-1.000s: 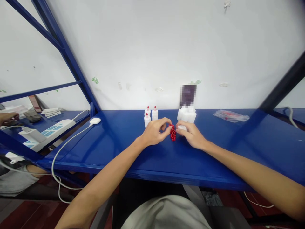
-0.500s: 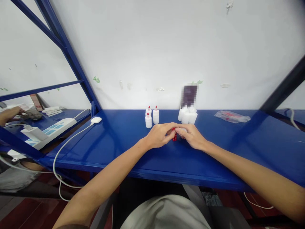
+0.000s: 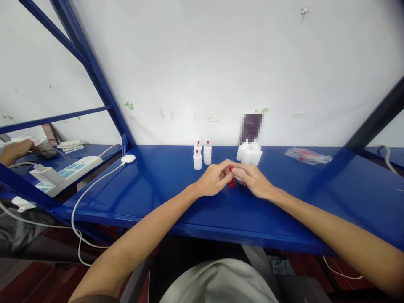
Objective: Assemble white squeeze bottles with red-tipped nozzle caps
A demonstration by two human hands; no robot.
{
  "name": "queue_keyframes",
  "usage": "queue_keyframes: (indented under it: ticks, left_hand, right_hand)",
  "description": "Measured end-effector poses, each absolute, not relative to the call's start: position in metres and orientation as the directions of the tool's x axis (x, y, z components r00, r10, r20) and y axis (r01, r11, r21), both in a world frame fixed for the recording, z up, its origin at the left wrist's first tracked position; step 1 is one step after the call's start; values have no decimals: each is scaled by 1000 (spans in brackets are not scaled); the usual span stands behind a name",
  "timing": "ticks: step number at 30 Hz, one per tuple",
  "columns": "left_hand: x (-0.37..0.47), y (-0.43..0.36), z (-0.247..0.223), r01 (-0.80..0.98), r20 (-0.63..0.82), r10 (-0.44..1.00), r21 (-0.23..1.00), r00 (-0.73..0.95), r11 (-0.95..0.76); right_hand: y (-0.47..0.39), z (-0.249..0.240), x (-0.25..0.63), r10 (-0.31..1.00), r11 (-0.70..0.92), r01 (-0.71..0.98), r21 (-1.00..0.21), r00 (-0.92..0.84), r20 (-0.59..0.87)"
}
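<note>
My left hand (image 3: pixel 215 179) and my right hand (image 3: pixel 254 180) meet over the middle of the blue table. The right one is closed around a small white bottle (image 3: pixel 239 178), mostly hidden by its fingers. At the bottle's mouth, my left fingers and thumb pinch a red cap (image 3: pixel 230 168), only partly visible. Just below, between the hands, lie several small red caps (image 3: pixel 232 184) on the tabletop. Behind the left hand stand three upright white bottles (image 3: pixel 197 161) with red tips. Beyond the right hand is a cluster of white bottles (image 3: pixel 248 156) without red tips.
A clear plastic bag (image 3: pixel 307 155) with something red inside lies at the right. On the left are a white puck-like device (image 3: pixel 128 159) with its cable, a blue metal frame (image 3: pixel 104 92) and a power strip (image 3: pixel 71 174). Another person's hand (image 3: pixel 19 150) shows at far left.
Both hands stay together at nearly the same spot, with only slight finger movement. The whole view has shifted a little. At far left, the other person's hand has moved slightly.
</note>
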State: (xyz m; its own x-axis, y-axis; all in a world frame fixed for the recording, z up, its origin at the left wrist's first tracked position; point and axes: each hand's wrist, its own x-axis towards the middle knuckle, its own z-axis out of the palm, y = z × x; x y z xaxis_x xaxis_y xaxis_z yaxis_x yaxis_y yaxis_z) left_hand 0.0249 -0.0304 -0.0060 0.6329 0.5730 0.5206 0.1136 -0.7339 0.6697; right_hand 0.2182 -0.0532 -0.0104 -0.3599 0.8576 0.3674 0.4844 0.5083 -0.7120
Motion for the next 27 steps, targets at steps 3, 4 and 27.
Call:
queue_keyframes:
  ticks: [3,4,27]
  left_hand:
    - [12,-15,1,190,632,684,668,365,-719]
    - [5,-8,5,232,672,703,663,233,-712]
    - [-31,8,16,562,789,604,452,110,-693]
  right_hand:
    - [-51,-12,219,865,499,472,-727,-327,381]
    - [-50,-12,220,869,492,472,-732,-313,382]
    - [-49,-13,223,881,465,310,-829,-67,469]
